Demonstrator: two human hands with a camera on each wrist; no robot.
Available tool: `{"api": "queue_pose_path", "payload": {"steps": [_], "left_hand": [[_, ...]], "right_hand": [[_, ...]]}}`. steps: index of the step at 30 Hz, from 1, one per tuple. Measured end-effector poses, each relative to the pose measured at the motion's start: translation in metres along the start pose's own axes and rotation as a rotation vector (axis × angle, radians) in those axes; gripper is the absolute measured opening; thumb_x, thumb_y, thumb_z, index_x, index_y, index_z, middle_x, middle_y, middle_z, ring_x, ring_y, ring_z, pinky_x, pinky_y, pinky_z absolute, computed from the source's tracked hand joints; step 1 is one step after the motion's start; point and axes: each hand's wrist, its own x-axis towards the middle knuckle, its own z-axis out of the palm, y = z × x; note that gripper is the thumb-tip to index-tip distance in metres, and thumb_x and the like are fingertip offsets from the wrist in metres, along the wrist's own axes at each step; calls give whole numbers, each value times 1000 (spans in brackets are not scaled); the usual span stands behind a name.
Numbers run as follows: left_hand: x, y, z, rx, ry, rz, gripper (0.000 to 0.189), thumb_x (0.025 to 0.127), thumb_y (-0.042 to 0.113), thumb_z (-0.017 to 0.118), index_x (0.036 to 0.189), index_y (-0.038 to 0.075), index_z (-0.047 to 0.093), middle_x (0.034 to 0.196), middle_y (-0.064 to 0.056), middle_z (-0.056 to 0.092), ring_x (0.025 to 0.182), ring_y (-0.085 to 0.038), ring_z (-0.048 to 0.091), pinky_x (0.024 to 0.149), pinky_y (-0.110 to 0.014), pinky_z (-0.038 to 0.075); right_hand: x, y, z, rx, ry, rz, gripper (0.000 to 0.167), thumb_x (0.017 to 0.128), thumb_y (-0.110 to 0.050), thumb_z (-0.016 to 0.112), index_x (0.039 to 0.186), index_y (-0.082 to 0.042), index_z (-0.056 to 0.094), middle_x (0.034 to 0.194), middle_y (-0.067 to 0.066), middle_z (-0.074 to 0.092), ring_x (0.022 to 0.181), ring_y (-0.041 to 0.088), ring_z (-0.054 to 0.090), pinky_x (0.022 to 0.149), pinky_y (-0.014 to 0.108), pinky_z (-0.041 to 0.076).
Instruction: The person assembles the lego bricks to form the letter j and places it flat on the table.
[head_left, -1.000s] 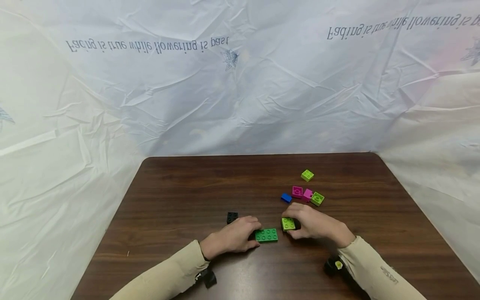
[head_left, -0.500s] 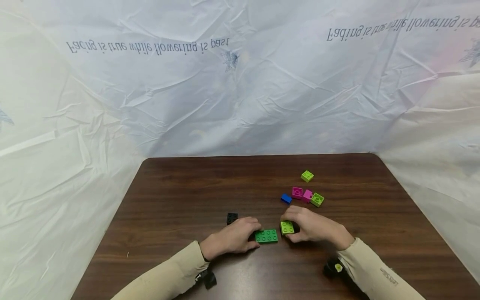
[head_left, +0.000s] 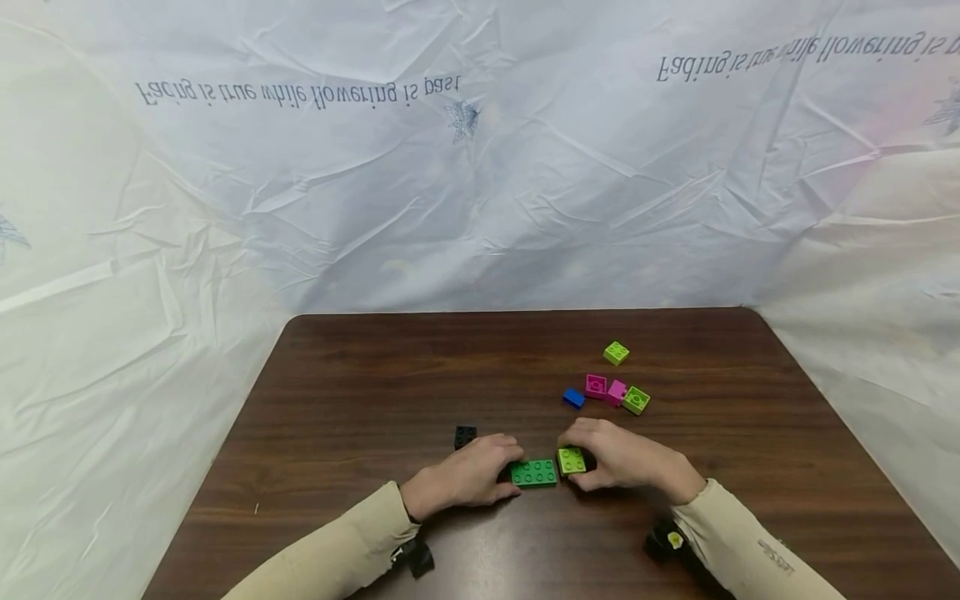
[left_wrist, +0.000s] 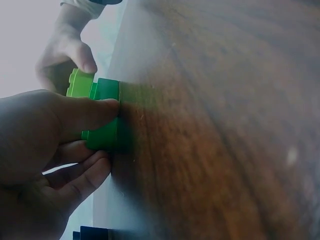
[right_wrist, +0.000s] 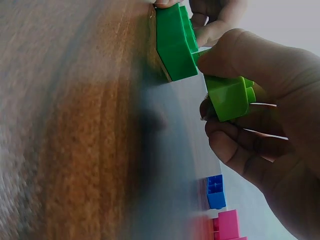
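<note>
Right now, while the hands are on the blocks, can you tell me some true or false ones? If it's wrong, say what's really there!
1. The left hand holds the green block. True.
2. The right hand holds a lime block. True.
3. That lime block is stacked on top of the green block. False: it is held beside it, to its right in the head view.
4. No other lime blocks are in sight. False: two more lie on the table.
5. The blue block lies close to a pink block. True.
</note>
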Motion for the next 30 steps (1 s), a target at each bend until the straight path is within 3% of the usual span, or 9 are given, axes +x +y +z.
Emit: {"api": "queue_pose_path", "payload": {"steps": [30], "left_hand": [[0, 0, -2, 9, 4, 2, 25, 87, 34, 73, 103, 18, 64, 92, 8, 58, 78, -1, 50, 68, -17, 43]], "right_hand": [[3, -4, 7, 66, -52, 0, 34, 87, -27, 72, 117, -11, 65, 109, -6, 65, 97, 2, 57, 78, 23, 52]]}}
